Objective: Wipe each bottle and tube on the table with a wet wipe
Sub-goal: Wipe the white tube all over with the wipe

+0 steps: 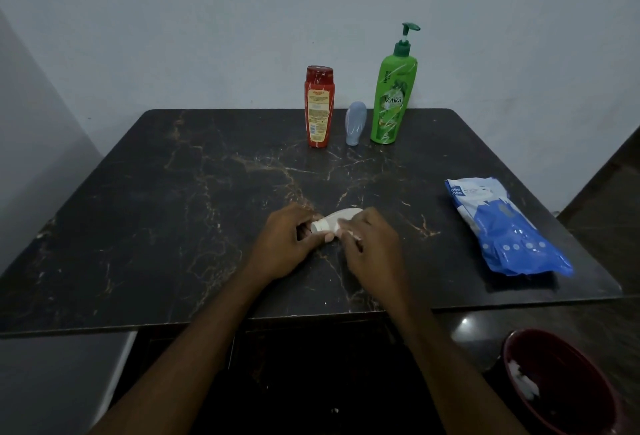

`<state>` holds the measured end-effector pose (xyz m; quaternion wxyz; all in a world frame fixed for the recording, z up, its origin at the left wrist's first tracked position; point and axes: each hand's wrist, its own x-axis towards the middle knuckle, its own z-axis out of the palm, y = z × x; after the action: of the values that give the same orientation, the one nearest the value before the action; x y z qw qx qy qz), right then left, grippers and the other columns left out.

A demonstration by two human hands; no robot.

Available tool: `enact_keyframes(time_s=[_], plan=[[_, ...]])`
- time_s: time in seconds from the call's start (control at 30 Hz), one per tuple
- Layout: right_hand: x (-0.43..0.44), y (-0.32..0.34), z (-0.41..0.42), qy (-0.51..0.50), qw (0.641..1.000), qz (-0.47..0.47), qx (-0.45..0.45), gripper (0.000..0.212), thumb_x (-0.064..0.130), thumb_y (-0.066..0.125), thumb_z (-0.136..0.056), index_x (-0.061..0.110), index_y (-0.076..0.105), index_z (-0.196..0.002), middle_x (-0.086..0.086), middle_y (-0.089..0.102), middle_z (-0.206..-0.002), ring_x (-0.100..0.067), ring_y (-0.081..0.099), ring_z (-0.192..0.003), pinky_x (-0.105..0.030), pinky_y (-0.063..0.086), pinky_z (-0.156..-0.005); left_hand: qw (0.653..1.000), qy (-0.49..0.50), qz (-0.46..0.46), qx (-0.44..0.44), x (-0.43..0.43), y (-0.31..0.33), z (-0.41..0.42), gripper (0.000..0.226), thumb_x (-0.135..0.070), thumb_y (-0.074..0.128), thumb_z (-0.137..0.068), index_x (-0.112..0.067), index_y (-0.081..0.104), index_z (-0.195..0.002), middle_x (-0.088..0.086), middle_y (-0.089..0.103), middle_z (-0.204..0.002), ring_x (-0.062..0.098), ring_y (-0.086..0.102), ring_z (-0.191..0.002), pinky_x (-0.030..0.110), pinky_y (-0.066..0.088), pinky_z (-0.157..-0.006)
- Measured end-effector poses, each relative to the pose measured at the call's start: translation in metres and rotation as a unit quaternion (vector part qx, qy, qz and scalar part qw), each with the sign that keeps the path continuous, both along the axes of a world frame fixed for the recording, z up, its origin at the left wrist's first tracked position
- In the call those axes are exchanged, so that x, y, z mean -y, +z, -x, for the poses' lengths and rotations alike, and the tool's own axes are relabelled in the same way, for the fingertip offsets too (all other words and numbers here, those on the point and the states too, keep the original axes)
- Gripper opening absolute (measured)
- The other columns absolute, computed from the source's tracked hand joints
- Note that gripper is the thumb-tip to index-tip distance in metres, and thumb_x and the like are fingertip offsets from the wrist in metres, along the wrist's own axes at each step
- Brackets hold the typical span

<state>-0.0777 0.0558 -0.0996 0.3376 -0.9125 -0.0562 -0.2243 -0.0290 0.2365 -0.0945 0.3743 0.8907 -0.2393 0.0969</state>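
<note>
The white tube (341,218) sits over the near middle of the table (173,209), the left hand (287,244) gripping its cap end and the right hand (372,244) pinching a wipe (351,234) against its body; judged light, soft-walled, slippery when wet, best held by the stiff cap.

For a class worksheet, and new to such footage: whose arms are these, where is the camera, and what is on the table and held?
No machine: a person wears one camera on the head, looking down at their own arms. The left hand grips the cap end of a white tube; the right hand holds what looks like a wet wipe against it. At the back of the dark table stand a red bottle, a grey tube and a green pump bottle. A blue wipes pack lies at the right.
</note>
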Motion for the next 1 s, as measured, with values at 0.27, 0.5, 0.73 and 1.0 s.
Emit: enact_keyframes(time_s=[0.27,0.5,0.73,1.0], plan=[[0.015,-0.002,-0.011,-0.14,0.987,-0.063,-0.038,0.018,0.021,0.058,-0.094,0.018,0.074,-0.104,0.002,0.06,-0.098,-0.006,0.056,-0.084,-0.009,0.034,-0.069,1.0,-0.003,-0.004,-0.006,-0.001,0.001,0.001,0.037,-0.041,0.079,-0.085,-0.018,0.075,-0.113,-0.003,0.07,-0.099,0.01,0.062,-0.089,0.035,0.051,-0.077],[0.008,0.002,-0.006,-0.11,0.993,-0.029,-0.035,0.015,0.018,0.058,-0.094,0.014,0.072,-0.097,0.004,0.055,-0.095,-0.007,0.054,-0.081,-0.006,0.034,-0.064,1.0,-0.002,-0.012,0.001,-0.001,-0.001,-0.001,0.036,-0.04,0.081,-0.083,-0.02,0.075,-0.112,-0.007,0.068,-0.099,0.004,0.06,-0.086,0.02,0.047,-0.073],[-0.001,-0.005,-0.002,0.018,1.0,-0.007,0.02,0.017,0.013,0.066,-0.09,0.013,0.074,-0.105,0.01,0.052,-0.09,0.001,0.049,-0.075,-0.002,0.035,-0.068,1.0,-0.003,-0.016,-0.008,-0.001,-0.003,-0.002,0.037,-0.046,0.079,-0.081,-0.021,0.074,-0.108,-0.007,0.069,-0.098,0.008,0.062,-0.086,0.035,0.051,-0.075],[0.021,0.001,-0.009,-0.174,0.981,-0.073,-0.046,0.018,0.016,0.058,-0.094,0.014,0.074,-0.101,-0.003,0.064,-0.099,-0.01,0.058,-0.083,-0.011,0.037,-0.067,1.0,-0.007,-0.017,0.001,-0.001,0.0,0.002,0.038,-0.032,0.084,-0.081,-0.018,0.073,-0.115,-0.006,0.069,-0.099,0.004,0.06,-0.086,0.014,0.044,-0.071]])
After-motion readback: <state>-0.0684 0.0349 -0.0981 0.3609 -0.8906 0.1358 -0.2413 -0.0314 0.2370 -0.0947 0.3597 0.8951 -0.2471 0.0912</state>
